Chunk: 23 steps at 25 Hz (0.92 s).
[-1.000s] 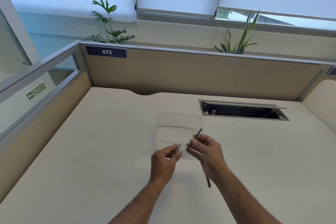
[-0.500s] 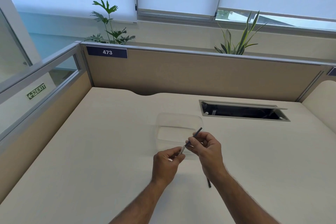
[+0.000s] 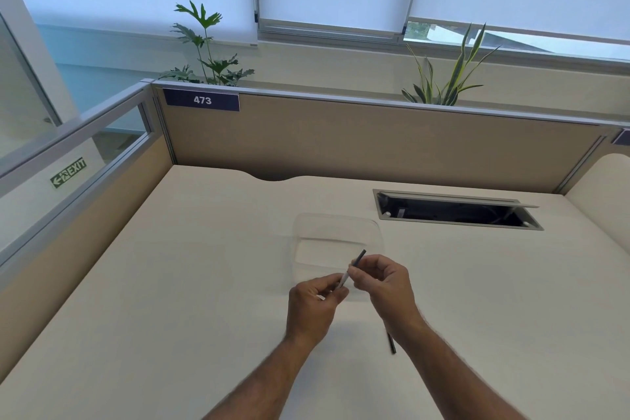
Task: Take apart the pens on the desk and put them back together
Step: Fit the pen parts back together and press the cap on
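Note:
Both hands meet over the middle of the cream desk (image 3: 170, 300). My right hand (image 3: 385, 283) pinches a thin dark pen piece (image 3: 358, 257) whose far end sticks up past the fingers. My left hand (image 3: 313, 303) pinches a pale, whitish pen piece (image 3: 343, 281) at its lower end. The two pieces line up end to end and touch between the fingertips. Another dark pen part (image 3: 391, 343) lies on the desk, half hidden under my right wrist.
A clear plastic container (image 3: 335, 229) sits just beyond the hands. An open cable slot (image 3: 456, 211) is set into the desk at the back right. Beige partition walls (image 3: 375, 143) close the desk at the back and left.
The hands came together: a second ago the pale piece and the dark piece were apart, now they are joined in one line between the fingertips.

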### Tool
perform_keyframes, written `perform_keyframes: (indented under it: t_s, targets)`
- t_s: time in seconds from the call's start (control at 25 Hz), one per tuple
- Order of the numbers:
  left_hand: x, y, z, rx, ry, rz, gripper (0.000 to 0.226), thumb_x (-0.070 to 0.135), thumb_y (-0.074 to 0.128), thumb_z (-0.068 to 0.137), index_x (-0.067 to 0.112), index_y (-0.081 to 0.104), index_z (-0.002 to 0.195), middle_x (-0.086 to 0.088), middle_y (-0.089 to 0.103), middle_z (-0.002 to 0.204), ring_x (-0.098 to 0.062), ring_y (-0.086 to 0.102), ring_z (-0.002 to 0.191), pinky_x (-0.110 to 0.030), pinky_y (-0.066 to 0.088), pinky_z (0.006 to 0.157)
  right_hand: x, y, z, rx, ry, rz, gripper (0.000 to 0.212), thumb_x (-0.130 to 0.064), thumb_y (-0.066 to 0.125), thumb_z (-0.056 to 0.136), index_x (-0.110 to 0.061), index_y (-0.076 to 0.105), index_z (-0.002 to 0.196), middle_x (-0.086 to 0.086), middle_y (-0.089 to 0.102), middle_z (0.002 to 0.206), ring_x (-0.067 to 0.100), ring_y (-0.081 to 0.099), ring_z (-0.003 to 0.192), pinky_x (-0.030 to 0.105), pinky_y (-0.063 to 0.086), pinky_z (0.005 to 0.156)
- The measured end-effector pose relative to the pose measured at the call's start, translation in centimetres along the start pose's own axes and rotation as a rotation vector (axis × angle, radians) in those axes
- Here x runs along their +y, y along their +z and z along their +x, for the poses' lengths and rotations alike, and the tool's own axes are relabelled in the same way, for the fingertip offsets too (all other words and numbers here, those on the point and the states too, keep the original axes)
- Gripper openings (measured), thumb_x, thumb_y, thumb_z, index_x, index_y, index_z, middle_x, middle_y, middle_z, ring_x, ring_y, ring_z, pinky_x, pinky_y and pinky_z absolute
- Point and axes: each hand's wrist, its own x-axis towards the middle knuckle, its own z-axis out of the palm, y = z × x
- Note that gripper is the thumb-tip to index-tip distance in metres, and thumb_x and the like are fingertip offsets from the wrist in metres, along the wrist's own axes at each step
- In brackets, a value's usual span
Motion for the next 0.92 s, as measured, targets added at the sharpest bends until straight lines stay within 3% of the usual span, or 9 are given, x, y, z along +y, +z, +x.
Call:
perform_keyframes:
  t_s: [0.16,0.28,0.44,0.52,0.68,0.8,0.92]
  targets:
    - [0.2,0.0,0.0,-0.008,0.021,-0.012,0.027,0.013,0.078,0.082,0.031,0.075,0.102,0.039,0.068,0.082,0.004,0.069,0.086,-0.015,0.055,0.073,0.3,-0.5,-0.2,-0.056,0.002,-0.113,0.020,-0.021,0.083,0.076,-0.023,0.076,0.095,-0.002,0.078,0.090,0.012,0.073,0.088,0.035,0.060,0.078]
    - [-0.2,0.0,0.2,0.010,0.002,-0.021,0.027,0.010,0.079,0.081,0.025,0.075,0.104,0.039,0.068,0.082,0.003,0.070,0.087,-0.018,0.056,0.077,0.7,-1.1,-0.2,-0.004,0.015,-0.097,0.030,-0.023,0.083,0.076,-0.025,0.073,0.104,-0.003,0.077,0.096,0.013,0.072,0.092,0.038,0.061,0.079]
    - [-0.8,0.1,0.3,0.028,-0.030,-0.054,0.029,0.005,0.078,0.080,0.023,0.075,0.103,0.034,0.070,0.084,0.001,0.071,0.090,-0.021,0.057,0.081,1.7,-2.7,-0.3,0.144,0.113,-0.178,0.020,-0.017,0.083,0.075,-0.019,0.073,0.092,0.003,0.076,0.085,0.020,0.072,0.084,0.042,0.063,0.072]
    - [-1.0,0.1,0.3,0.037,-0.038,-0.062,0.029,0.005,0.078,0.080,0.023,0.075,0.102,0.032,0.071,0.085,0.000,0.071,0.091,-0.022,0.057,0.083,2.6,-3.8,-0.4,0.161,0.178,-0.372,0.014,-0.021,0.084,0.072,-0.019,0.073,0.080,0.001,0.074,0.076,0.017,0.071,0.075,0.041,0.063,0.071]
    - [-1.5,0.1,0.5,0.045,-0.049,-0.081,0.028,0.004,0.078,0.080,0.022,0.075,0.102,0.025,0.073,0.089,-0.001,0.071,0.092,-0.025,0.057,0.085,4.4,-5.6,-1.0,-0.023,0.361,-0.829,0.024,-0.037,0.083,0.065,-0.018,0.067,0.068,-0.004,0.071,0.066,0.012,0.068,0.061,0.030,0.059,0.065]
    - [-1.5,0.2,0.5,0.035,-0.058,-0.098,0.030,0.003,0.077,0.080,0.025,0.075,0.100,0.026,0.073,0.089,-0.002,0.071,0.092,-0.024,0.057,0.085,5.1,-6.3,-1.3,-0.094,0.492,-0.921,0.034,-0.039,0.084,0.056,-0.012,0.065,0.066,0.000,0.070,0.060,0.018,0.068,0.051,0.030,0.058,0.056]
    - [-1.6,0.2,0.5,0.031,-0.064,-0.106,0.031,0.003,0.076,0.081,0.029,0.074,0.097,0.028,0.072,0.089,-0.001,0.071,0.093,-0.024,0.056,0.086,5.7,-6.6,-1.2,-0.138,0.533,-0.926,0.026,-0.027,0.082,0.048,-0.007,0.067,0.057,0.005,0.070,0.055,0.022,0.068,0.047,0.036,0.063,0.054]
